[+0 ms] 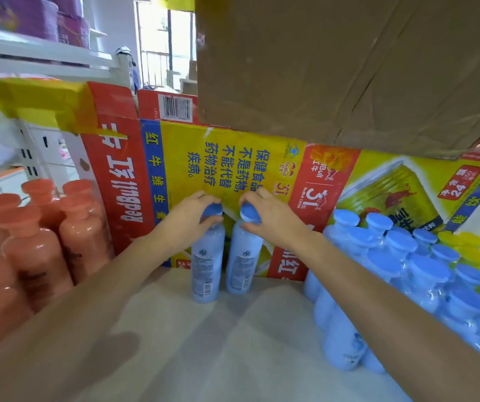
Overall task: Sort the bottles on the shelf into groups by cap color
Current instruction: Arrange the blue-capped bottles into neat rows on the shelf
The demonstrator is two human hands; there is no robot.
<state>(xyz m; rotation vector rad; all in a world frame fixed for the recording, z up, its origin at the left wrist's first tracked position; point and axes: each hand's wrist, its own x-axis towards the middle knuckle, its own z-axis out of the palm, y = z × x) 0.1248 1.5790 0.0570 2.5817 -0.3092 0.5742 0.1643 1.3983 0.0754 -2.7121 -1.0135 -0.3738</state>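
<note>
Gripped by caps (212,210), 2 bottles (207,265) upright

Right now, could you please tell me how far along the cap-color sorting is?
Done: orange-capped bottles stand grouped at left, the blue-capped group at right, yellow caps beyond it. In hand: the left hand grips the cap of the left middle bottle, the right hand that of the right middle bottle, both blue-capped. Left: those two likely join the blue-capped group.

On the shelf (233,343), before the carton's (233,163) middle: bottle (207,265), second bottle (241,262), side by side. Left group (38,250) before its left end, right group (407,271) before its right. Box (334,68) above.
</note>
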